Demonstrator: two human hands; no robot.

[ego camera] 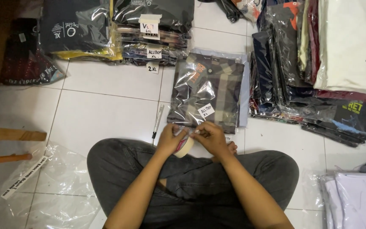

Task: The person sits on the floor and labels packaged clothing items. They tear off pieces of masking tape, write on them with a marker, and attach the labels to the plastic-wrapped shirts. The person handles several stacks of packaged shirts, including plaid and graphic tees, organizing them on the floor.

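- Roll of tape [186,146]: a cream-coloured ring with a pink inner core, held above the person's crossed legs [191,182], just short of the near edge of the plaid shirt pack. The ring stands on edge and tilts; its open centre faces roughly toward the upper left, so its axis runs obliquely across the tiled floor [106,106] rather than straight up.
- Left hand [172,139]: closed around the roll from the left, fingers curled over the rim, thumb near the top. The forearm rises from the lower edge of the view and slants inward.
- Right hand [210,136]: fingertips pinched narrowly at the top of the roll, close against the left thumb; a pale strip between the fingertips looks like the tape's free end, though it is too small to be certain. The forearm slants inward from the lower right, mirroring the left.
- Plaid shirt pack [206,91]: a folded shirt in a clear bag bearing a small white label, lying on a short stack directly ahead of the hands, long axis running away from the person.
- Pen [157,122]: lies on the floor left of that stack, pointing away from the person.
- Stacks of bagged garments [149,34] occupy the far edge; a further stack [301,72] fills the far right corner.
- Empty clear bags [60,178] lie at the near left.
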